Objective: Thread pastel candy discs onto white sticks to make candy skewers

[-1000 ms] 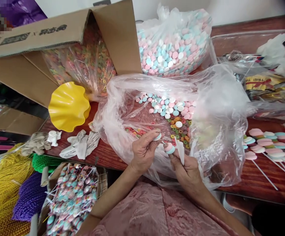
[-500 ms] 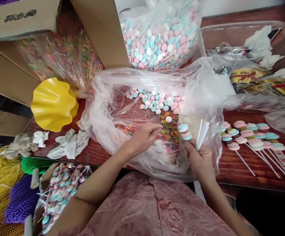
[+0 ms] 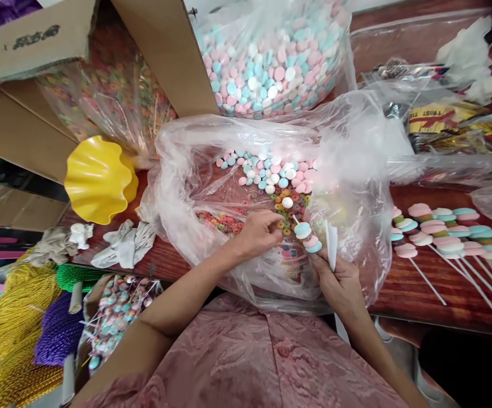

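Observation:
My right hand [image 3: 341, 280] grips a candy skewer [image 3: 307, 235], its white stick threaded with pink, blue and white discs. Several bare white sticks [image 3: 331, 243] stand up from the same hand. Close to the skewer's tip, the fingers of my left hand [image 3: 258, 233] pinch what looks like a small orange ring candy [image 3: 280, 224], partly hidden by the fingers. Both hands are over an open clear plastic bag [image 3: 178, 141]. In it lie pastel disc candies [image 3: 266, 170], a pile of brown-green ring candies [image 3: 286, 215] and some reddish rings [image 3: 224, 221].
Finished skewers [image 3: 449, 238] lie at right on the wooden table [image 3: 402, 294]. Behind are a big bag of pastel candies [image 3: 266, 73] and a clear bin [image 3: 424, 161] with packets. A yellow wavy bowl [image 3: 99, 178], cardboard box [image 3: 29, 42] and crumpled gloves [image 3: 124, 243] are at left.
My left hand has moved slightly right, its fingertips now nearer the skewer. My right hand has brought the skewer a little left and down, tilting its tip toward the left hand.

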Available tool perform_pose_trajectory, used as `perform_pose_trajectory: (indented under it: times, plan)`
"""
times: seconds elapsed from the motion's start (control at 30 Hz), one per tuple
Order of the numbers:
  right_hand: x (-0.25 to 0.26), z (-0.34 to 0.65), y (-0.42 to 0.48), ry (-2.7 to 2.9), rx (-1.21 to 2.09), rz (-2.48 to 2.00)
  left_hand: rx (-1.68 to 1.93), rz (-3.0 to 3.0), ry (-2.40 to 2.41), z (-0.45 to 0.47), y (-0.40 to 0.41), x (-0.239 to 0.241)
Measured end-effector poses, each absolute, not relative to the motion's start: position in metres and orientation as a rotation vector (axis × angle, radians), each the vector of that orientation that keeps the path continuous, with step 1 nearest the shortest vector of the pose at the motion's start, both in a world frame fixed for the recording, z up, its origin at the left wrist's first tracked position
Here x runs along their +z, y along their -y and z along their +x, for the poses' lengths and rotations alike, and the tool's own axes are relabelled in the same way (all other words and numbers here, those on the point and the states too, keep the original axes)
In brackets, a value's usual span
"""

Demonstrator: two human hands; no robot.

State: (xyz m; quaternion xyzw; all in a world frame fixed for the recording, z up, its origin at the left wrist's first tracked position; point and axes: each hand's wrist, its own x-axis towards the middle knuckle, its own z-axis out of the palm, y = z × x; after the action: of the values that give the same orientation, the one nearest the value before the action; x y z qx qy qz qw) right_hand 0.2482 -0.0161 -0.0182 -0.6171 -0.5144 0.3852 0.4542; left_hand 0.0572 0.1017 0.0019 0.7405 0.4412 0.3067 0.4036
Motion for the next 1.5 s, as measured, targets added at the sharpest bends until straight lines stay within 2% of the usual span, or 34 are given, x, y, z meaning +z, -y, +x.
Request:
perform_pose_trajectory:
  times: [0.17, 0.43, 0.97, 1.27, 1.5]
  plan:
    - [-0.009, 0.241, 0.02, 1.457, 0.972, -1.44, 0.917, 0.881, -0.971, 0.043, -0.096, 0.024]
    - [0.006, 0.224, 0.009, 1.649, 0.816, -1.463, 1.157, 0.61, -0.896, 0.043, -0.081, 0.031]
    - [0.009, 0.235, 0.012, 1.968, 0.556, -1.531, 1.229, 0.996, -1.045, 0.032, -0.083, 0.021]
    - [0.014, 0.235, 0.012, 1.932, 0.618, -1.532, 1.175, 1.131, -1.034, 0.021, -0.083, 0.019]
    - [0.019, 0.234, 0.012, 1.953, 0.673, -1.496, 1.241, 1.488, -1.069, 0.006, -0.085, 0.017]
